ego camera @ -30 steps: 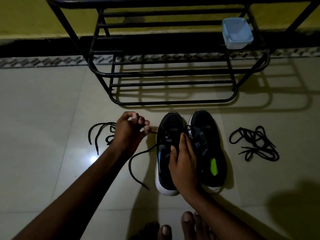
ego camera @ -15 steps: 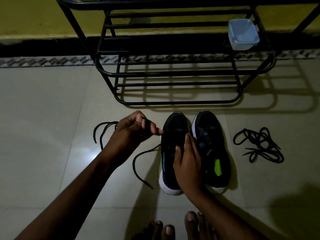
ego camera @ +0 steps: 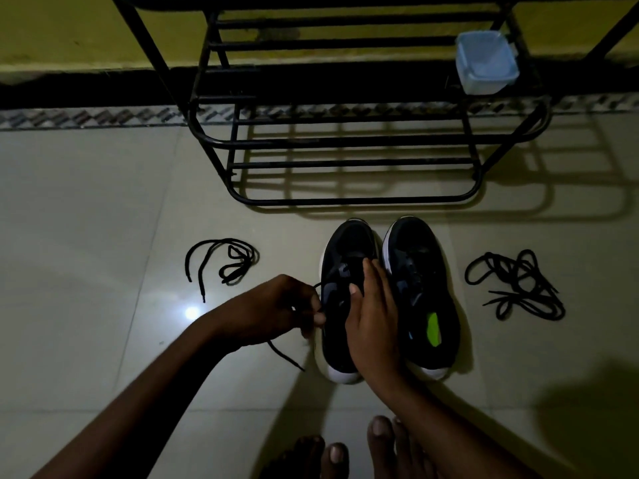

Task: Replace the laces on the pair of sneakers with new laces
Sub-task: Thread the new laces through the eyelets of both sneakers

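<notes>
Just below the frame's centre, the left hand (ego camera: pixel 275 311) pinches a black lace (ego camera: pixel 285 356) right at the outer flank of the left sneaker (ego camera: pixel 340 267). The lace's loose tail trails toward lower centre over the floor (ego camera: pixel 86 219). The right hand (ego camera: pixel 371 319) lies flat along that shoe's tongue, fingers straight, pinning it. Both sneakers point up-frame with long axes parallel, the right sneaker (ego camera: pixel 423 281) just beside its mate. Any pull likely runs leftward, across the shoe's axis, where the floor gives room. A loose lace (ego camera: pixel 221 261) lies further left; a tangled lace pile (ego camera: pixel 515 288) sits well right.
</notes>
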{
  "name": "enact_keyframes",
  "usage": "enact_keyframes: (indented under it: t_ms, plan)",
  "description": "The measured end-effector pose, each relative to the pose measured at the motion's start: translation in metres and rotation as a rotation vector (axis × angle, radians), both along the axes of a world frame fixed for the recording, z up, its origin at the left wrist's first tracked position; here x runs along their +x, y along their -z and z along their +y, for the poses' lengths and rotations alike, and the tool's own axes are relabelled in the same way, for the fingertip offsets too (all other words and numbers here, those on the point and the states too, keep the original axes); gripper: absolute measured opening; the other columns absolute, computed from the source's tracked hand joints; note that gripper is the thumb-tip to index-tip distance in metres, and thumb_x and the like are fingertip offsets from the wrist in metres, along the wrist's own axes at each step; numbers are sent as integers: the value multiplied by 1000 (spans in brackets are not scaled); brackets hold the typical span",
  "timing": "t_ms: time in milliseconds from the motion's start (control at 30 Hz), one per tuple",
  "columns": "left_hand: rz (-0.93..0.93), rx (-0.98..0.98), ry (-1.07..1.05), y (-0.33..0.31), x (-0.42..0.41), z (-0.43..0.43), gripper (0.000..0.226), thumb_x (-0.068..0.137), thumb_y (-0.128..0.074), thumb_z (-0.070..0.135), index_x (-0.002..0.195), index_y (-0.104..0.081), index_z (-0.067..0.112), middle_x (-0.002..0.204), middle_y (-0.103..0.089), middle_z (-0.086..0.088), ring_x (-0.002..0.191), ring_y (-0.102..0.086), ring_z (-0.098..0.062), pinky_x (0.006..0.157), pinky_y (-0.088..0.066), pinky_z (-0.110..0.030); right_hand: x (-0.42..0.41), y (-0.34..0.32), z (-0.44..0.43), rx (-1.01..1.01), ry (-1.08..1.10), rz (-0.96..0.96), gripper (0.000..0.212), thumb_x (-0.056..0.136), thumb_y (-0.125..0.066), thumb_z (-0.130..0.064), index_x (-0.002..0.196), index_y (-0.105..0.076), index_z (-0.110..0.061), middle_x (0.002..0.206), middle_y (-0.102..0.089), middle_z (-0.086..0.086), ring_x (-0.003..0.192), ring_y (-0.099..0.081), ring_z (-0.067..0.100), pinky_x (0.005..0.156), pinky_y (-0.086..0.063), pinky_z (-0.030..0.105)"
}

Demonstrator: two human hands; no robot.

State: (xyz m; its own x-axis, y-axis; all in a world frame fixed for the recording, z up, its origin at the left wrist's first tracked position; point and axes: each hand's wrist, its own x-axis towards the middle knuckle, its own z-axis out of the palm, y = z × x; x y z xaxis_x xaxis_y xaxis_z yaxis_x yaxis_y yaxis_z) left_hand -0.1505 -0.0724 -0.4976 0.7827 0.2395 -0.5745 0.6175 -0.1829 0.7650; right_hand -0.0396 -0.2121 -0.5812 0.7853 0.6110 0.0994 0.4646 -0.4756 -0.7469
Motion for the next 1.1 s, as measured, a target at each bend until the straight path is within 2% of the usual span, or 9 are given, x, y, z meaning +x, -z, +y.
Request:
enact_keyframes:
  t_ms: [133,200,367,500,567,700,800,900,1100]
  plan:
    - [-79,60,122,1,-6,-6,18,96,-61,4,98,-77,13,87,-77,0,87,-72,-16,81,-59,-38,11,-15,-7,102,-148,25,30,95,-58,6,120,-70,-5,147,-46,12,126,-37,-23,98,-28,-5]
    - [-98,112,211,2,-8,-14,22,92,-59,2,100,-78,13,90,-78,3,87,-74,-13,82,-59,-42,19,-21,-14,76,-235,40,23,92,-60,11,102,-75,-3,139,-52,12,112,-36,-34,90,-29,-8]
    - [-95,167,415,1,-9,-23,28,96,-65,8,112,-78,27,107,-75,19,101,-67,9,88,-57,-28,35,-24,-28,-52,-393,-18,14,89,-65,6,92,-74,-6,123,-57,8,94,-52,-4,85,-34,-5]
    - [-126,196,224,1,-5,-17,31,85,-60,-8,99,-77,14,88,-78,6,82,-74,-2,76,-61,-32,40,-18,-37,-92,-468,-41,9,89,-69,-4,80,-69,-7,125,-54,6,83,-61,11,82,-36,2]
    - [-165,433,49,17,2,-12,28,84,-62,-4,95,-74,20,83,-75,8,74,-71,-5,69,-60,-37,40,-13,-39,-92,-477,-46,8,89,-69,-8,81,-69,-8,128,-52,4,90,-61,14,86,-41,14]
    - [-67,754,10,60,18,-1,37,88,-70,13,121,-61,26,115,-60,2,104,-58,-24,83,-53,-43,36,-7,-39,-82,-475,-87,2,84,-67,-8,83,-67,-8,130,-51,5,106,-59,23,92,-45,26]
    - [57,729,91,78,25,7,28,89,-68,28,115,-58,25,113,-58,2,106,-56,-26,86,-48,-44,33,-6,-36,-83,-441,-111,1,81,-65,-9,80,-66,-9,129,-52,6,108,-57,26,94,-46,29]
    - [48,631,117,82,20,13,15,89,-62,19,100,-58,28,101,-64,11,97,-64,-19,87,-47,-43,30,-7,-34,-108,-419,-117,2,79,-68,-7,79,-67,-8,127,-54,7,113,-54,26,97,-47,33]
    - [-302,402,-338,43,9,18,20,94,-60,-6,95,-65,14,81,-71,3,72,-71,-13,69,-58,-30,35,-23,-32,17,-309,-47,17,75,-71,-5,80,-58,-13,110,-60,1,102,-59,15,87,-46,19]
